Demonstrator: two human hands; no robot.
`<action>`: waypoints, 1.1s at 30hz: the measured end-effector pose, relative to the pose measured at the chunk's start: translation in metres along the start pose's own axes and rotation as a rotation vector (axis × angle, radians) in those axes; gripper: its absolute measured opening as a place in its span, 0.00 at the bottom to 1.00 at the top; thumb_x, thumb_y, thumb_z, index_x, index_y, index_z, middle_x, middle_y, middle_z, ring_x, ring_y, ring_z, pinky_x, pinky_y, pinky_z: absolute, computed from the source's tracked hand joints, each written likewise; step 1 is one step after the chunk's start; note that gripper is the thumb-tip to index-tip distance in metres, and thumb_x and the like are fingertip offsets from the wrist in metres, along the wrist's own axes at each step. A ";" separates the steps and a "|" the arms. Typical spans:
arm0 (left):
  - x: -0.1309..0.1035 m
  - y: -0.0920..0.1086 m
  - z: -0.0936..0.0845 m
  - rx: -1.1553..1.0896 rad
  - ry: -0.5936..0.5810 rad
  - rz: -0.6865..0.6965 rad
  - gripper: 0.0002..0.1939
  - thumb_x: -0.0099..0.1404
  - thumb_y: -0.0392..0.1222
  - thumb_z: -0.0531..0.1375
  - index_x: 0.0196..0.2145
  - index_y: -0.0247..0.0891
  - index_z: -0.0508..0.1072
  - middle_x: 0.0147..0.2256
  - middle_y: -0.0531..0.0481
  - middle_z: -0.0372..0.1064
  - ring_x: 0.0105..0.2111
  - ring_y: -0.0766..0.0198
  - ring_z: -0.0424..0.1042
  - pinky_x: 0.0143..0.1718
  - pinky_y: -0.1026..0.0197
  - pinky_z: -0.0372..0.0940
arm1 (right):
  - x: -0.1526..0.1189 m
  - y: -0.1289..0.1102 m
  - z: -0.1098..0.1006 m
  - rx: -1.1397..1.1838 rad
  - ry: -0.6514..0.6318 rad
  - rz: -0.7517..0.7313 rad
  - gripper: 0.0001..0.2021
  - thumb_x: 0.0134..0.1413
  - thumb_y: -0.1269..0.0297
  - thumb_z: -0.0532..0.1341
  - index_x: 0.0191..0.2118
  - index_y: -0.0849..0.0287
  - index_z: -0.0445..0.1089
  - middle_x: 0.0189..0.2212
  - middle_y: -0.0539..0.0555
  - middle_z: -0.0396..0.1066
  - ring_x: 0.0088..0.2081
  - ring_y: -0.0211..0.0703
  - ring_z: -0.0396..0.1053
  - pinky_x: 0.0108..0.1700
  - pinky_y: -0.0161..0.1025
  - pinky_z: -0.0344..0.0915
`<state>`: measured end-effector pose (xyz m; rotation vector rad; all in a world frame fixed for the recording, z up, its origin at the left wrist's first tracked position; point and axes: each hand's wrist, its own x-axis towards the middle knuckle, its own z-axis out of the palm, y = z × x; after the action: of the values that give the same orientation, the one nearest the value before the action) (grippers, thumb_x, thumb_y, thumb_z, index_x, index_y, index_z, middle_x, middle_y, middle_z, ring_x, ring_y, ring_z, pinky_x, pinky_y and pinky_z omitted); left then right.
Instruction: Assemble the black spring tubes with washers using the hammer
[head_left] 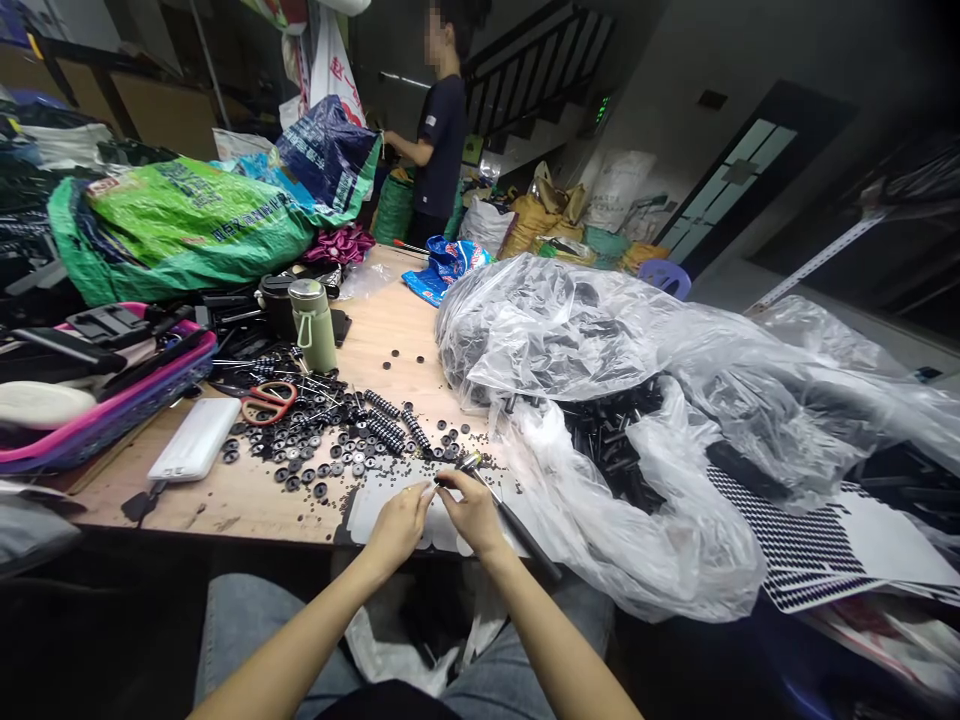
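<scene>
My left hand (397, 525) and my right hand (471, 508) meet above the table's front edge, fingers pinched close together. Between the right fingertips shows a small black part (441, 482). What the left fingers pinch is too small to make out. Under both hands lies a pale grey plate (367, 512). A hammer (525, 535) with a black handle rests beside my right hand, its head pointing away from me. Beyond my hands are rows of black wheels on rods (386, 430), and to the left many loose black wheels (321, 470) with tiny black bits scattered around.
Orange-handled scissors (270, 403), a white power bank (196, 438) and a green flask (313, 330) stand or lie leftward, near a pink-rimmed basket (45, 440). A big clear plastic bag (555, 330) of black parts fills the right. A person (442, 140) stands behind the table.
</scene>
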<state>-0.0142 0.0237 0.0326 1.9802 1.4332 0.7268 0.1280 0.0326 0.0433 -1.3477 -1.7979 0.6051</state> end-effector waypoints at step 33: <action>0.006 -0.001 -0.019 -0.144 0.156 0.050 0.16 0.61 0.44 0.48 0.43 0.40 0.69 0.38 0.47 0.69 0.40 0.63 0.67 0.44 0.60 0.63 | 0.031 0.000 0.016 0.778 -0.040 0.618 0.19 0.36 0.52 0.64 0.31 0.64 0.70 0.23 0.53 0.70 0.25 0.39 0.70 0.32 0.38 0.68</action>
<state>-0.0269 0.0319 0.0458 1.8887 1.3810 0.9984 0.1118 0.0637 0.0438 -1.2915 -0.9458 1.4807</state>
